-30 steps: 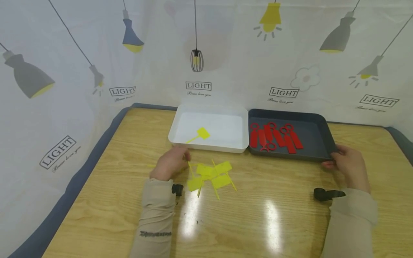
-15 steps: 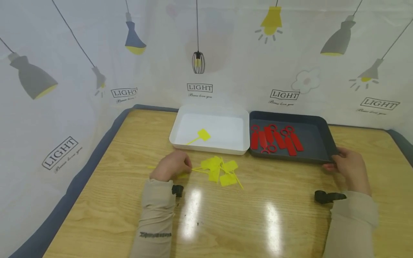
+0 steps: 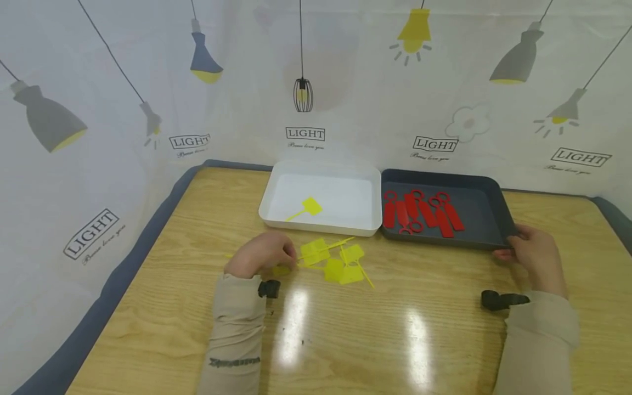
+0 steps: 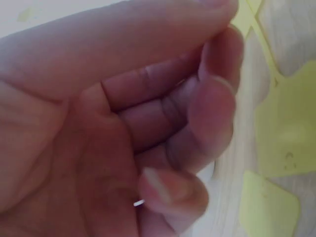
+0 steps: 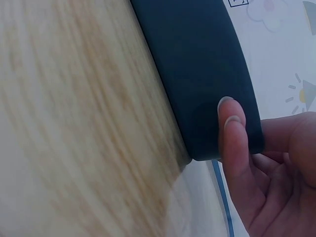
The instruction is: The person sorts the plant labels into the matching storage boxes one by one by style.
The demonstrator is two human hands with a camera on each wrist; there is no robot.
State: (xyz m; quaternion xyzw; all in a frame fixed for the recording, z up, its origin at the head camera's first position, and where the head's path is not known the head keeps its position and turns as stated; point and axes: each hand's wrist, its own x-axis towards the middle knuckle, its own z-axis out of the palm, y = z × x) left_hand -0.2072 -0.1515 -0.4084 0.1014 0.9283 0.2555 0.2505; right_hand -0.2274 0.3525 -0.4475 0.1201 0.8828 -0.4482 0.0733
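Note:
My left hand (image 3: 264, 255) is beside a loose pile of yellow cable-tie tags (image 3: 352, 253), flat plates with thin tails. Its thumb and index fingertip meet at the pile's left side and appear to pinch a yellow tag (image 3: 316, 251); the exact contact is hidden. In the left wrist view the other fingers curl loosely, near a tag plate (image 4: 289, 128). At the right, my right hand (image 3: 535, 258) grips the near right corner of a dark grey tray (image 3: 481, 211), fingers on its outer wall (image 5: 207, 98). Several red ring-ended tags (image 3: 444, 216) lie in that tray.
A white tray (image 3: 340, 192) touches the dark tray's left side and contains one yellow tag (image 3: 311, 206). Both stand near the back edge of the wooden table (image 3: 355, 340). A printed white curtain (image 3: 237, 82) hangs behind.
Tags in the yellow pile have shifted right and spread differently, with a plate now lying by the left fingertips. The left hand has moved only slightly. The right hand stays on the dark tray.

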